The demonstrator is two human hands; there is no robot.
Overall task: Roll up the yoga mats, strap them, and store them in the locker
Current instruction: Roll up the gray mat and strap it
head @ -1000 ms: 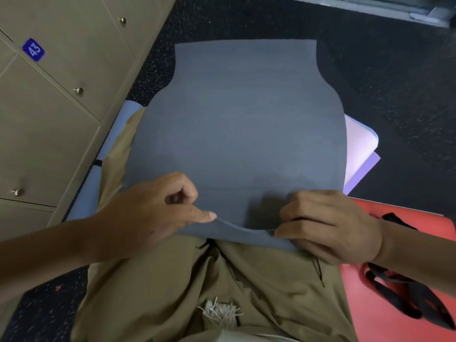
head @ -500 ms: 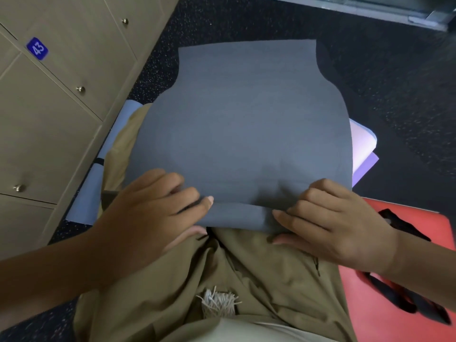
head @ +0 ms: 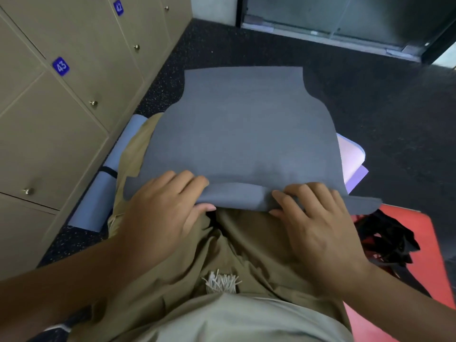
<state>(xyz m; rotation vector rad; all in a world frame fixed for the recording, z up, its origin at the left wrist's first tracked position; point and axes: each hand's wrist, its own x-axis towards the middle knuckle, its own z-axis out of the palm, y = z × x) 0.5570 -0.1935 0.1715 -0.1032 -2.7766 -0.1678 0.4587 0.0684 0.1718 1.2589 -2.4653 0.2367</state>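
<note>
Dark speckled floor (head: 370, 99), grey yoga mat (head: 244, 134) spread across it, rolled blue mat (head: 98, 193) lying beside the lockers (head: 49, 119), red mat (head: 439, 243) at right with black straps (head: 389, 240) on it, pale purple mat (head: 352, 159) peeking out under the grey.

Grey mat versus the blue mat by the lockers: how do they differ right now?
The grey mat lies mostly flat, only its near edge folded over; the blue mat is already a full roll. The blue mat has a dark strap around it; the grey mat has none. The left hand and right hand press on the grey mat's fold; no hand touches the blue mat. Both are outside the lockers.
</note>
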